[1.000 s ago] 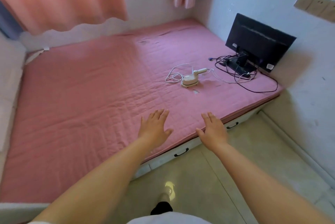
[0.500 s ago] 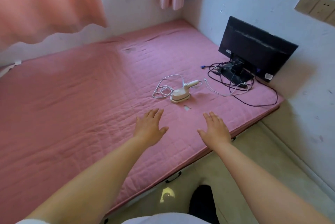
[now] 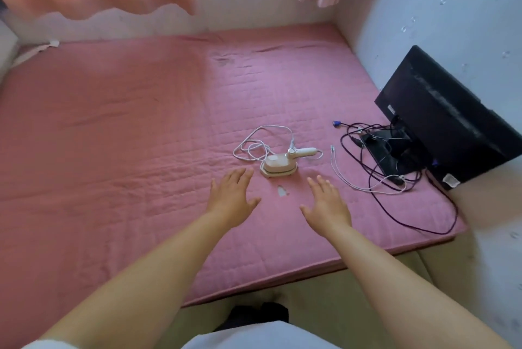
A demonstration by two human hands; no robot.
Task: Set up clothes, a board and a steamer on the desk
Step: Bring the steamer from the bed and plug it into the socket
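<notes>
Reaching over the quilted pink mattress (image 3: 141,137), I am holding my left hand (image 3: 230,196) and right hand (image 3: 327,201) flat, fingers straight and spread, gripping nothing, just short of the small smooth white steamer (image 3: 278,165) lying beside its looped cord (image 3: 254,145).

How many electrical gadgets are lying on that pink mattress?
2. A small white steamer lies just beyond the left hand and right hand, and a black monitor leans against the right wall. Only loose cables lie between them.
</notes>
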